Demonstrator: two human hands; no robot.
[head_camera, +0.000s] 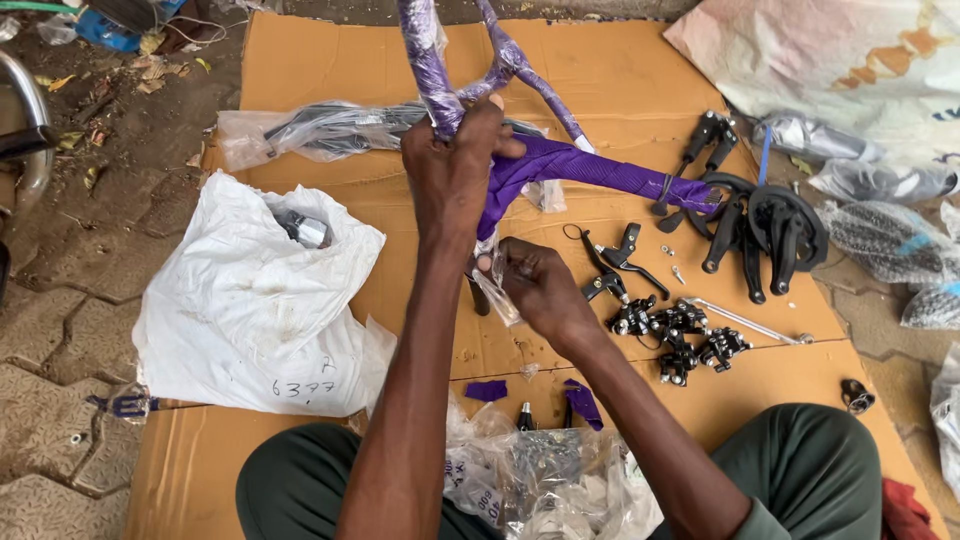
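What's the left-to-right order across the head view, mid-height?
White sack → left hand on the purple-wrapped bike frame → right hand → black brake levers → black crankset → clear-bagged parts.

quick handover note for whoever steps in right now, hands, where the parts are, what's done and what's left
Left hand: gripping the purple-wrapped bicycle frame at its tube junction, holding it above the cardboard sheet.
Right hand: pinching the clear plastic wrap hanging below the frame.
Parts: black brake levers and calipers and black crank set lie to the right; white sack to the left.
Done: two purple wrap scraps lie off on the cardboard.
Left: purple wrap covers most of the frame.
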